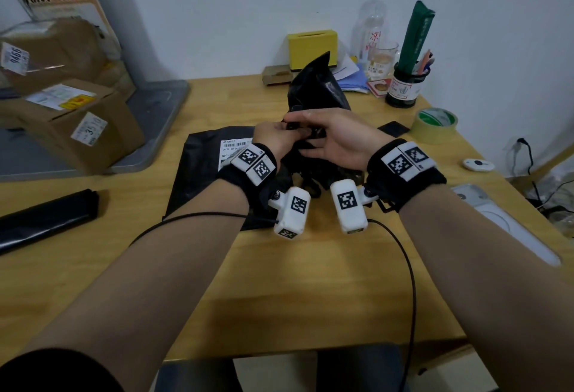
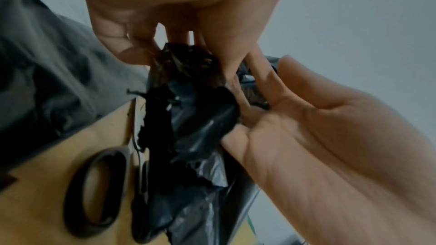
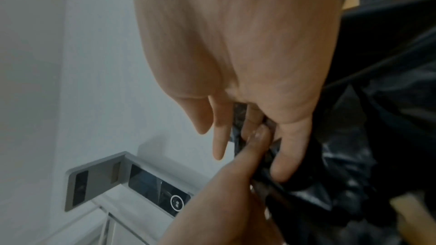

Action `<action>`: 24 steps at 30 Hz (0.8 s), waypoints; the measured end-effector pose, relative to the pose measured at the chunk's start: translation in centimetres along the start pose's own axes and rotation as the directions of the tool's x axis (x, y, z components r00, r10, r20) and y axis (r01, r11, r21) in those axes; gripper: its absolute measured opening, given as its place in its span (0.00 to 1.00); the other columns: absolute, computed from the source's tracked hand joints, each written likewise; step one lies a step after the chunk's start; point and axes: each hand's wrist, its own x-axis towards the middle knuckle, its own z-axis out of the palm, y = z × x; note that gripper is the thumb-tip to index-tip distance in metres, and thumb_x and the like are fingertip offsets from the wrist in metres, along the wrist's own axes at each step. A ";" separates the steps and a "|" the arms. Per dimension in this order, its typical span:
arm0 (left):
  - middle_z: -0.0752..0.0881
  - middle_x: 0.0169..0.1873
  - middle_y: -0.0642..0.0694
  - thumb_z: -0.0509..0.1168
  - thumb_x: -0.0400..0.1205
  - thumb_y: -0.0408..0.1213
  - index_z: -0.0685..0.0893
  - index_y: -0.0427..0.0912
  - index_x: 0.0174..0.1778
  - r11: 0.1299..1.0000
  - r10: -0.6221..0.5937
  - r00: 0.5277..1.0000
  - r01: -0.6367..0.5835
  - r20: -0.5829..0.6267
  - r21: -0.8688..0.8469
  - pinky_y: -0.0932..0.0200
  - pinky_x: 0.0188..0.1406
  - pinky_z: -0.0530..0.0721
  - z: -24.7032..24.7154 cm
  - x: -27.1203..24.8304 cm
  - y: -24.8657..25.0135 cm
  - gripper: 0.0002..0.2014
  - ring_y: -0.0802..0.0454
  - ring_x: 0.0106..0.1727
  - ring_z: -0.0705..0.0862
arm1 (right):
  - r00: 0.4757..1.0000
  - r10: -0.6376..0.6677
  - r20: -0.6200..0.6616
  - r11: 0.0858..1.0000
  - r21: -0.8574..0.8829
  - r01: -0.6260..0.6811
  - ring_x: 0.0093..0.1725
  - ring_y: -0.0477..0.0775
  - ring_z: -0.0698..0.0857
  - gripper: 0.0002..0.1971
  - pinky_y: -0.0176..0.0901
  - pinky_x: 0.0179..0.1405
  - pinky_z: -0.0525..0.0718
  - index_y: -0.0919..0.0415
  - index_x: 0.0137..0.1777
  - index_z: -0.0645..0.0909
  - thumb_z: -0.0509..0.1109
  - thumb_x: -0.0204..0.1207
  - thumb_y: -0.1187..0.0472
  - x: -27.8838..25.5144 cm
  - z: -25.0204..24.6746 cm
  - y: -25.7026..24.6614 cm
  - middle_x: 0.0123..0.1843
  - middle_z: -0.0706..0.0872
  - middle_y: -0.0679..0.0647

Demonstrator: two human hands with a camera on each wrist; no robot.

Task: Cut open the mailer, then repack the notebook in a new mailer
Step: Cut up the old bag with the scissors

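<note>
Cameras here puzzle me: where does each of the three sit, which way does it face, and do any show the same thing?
Head: worn on the head, facing forward and down at the wooden table; both forearms, left hand and right hand show, pinching the black mailer.
Left wrist: looks along the left hand at its fingers, with scissors below.
Right wrist: looks along the right hand at its fingers, toward the wall.
Shared: all three show both hands on the mailer.

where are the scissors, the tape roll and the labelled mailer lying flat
scissors (image 2: pixel 94 189): left wrist view, on the black handle loop.
tape roll (image 1: pixel 435 130): head view, on its outer band.
labelled mailer (image 1: pixel 202 168): head view, on bare black plastic left of the label.
</note>
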 end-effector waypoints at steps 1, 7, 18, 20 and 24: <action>0.92 0.39 0.37 0.80 0.72 0.35 0.92 0.36 0.45 1.000 0.002 1.000 -0.002 0.000 -0.018 0.49 0.43 0.91 -0.4 0.0 0.0 0.10 0.41 0.42 0.92 | 1.000 -0.004 -0.023 0.999 -0.038 0.003 0.68 0.66 0.85 0.14 0.59 0.71 0.84 0.62 0.66 0.88 0.64 0.88 0.59 -0.1 -0.1 -0.3 0.73 0.84 0.60; 0.93 0.42 0.40 0.85 0.64 0.37 0.91 0.36 0.53 0.995 -0.041 0.996 0.033 -0.082 -0.097 0.46 0.46 0.92 -2.2 1.0 0.0 0.22 0.43 0.42 0.93 | 0.943 0.001 -0.332 0.979 -0.193 -0.069 0.58 0.65 0.89 0.11 0.56 0.57 0.91 0.60 0.62 0.87 0.71 0.84 0.58 -0.9 -2.9 -2.0 0.60 0.88 0.57; 0.81 0.28 0.44 0.71 0.81 0.27 0.80 0.43 0.34 0.985 -0.134 0.980 0.115 -0.146 -0.130 0.62 0.19 0.66 -1.8 3.3 -0.5 0.12 0.55 0.21 0.76 | 0.826 0.181 -0.533 0.677 -0.542 -0.498 0.62 0.66 0.83 0.24 0.65 0.63 0.88 0.64 0.65 0.82 0.78 0.77 0.49 2.0 -9.1 0.0 0.65 0.82 0.62; 0.80 0.27 0.44 0.70 0.81 0.27 0.79 0.43 0.33 0.983 -0.139 0.978 0.119 -0.152 -0.138 0.62 0.19 0.66 -1.6 3.8 -0.7 0.13 0.55 0.21 0.76 | 0.827 0.216 -0.519 0.600 -0.598 -0.532 0.67 0.68 0.81 0.26 0.67 0.68 0.84 0.63 0.68 0.81 0.77 0.77 0.45 2.5 -9.6 0.7 0.69 0.80 0.63; 0.80 0.26 0.45 0.69 0.81 0.27 0.80 0.44 0.34 0.978 -0.157 0.975 0.131 -0.156 -0.162 0.64 0.18 0.65 -1.4 4.1 -0.7 0.12 0.55 0.22 0.76 | 0.851 0.232 -0.471 0.492 -0.698 -0.520 0.71 0.68 0.79 0.23 0.64 0.71 0.82 0.59 0.68 0.85 0.73 0.80 0.44 2.8 -9.5 1.3 0.75 0.79 0.64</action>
